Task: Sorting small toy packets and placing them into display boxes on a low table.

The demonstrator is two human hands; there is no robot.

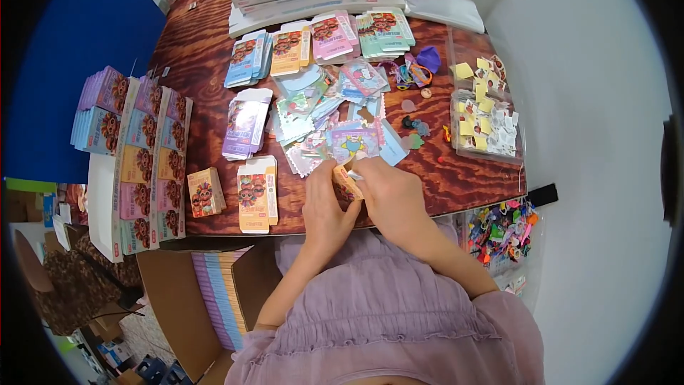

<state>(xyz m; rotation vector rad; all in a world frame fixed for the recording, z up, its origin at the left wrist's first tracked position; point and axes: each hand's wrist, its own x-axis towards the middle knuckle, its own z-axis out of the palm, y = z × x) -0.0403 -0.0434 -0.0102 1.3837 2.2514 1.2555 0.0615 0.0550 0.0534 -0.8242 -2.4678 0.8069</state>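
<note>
At the table's near edge, a small orange carton (347, 184) with printed pictures is between my hands. My left hand (328, 203) is closed around its left side and lower end. My right hand (390, 189) has its fingers bent at the upper end, where a whitish bit, perhaps a flap, shows. Some of the right fingertips are hidden. Just beyond my hands lies a clear packet with a yellow star figure (353, 144), on a pile of sachets and cards (313, 110). Left of my hands are a flat orange carton (257, 196) and a filled-out orange box (205, 193).
Stacks of flat cartons in blue (247, 59), orange (288, 53), pink (332, 36), green (385, 32) and purple (245, 125) surround the pile. Display trays of boxes (142, 164) stand left. A clear bin (489, 151) sits right; an open cardboard box (167, 292) is below.
</note>
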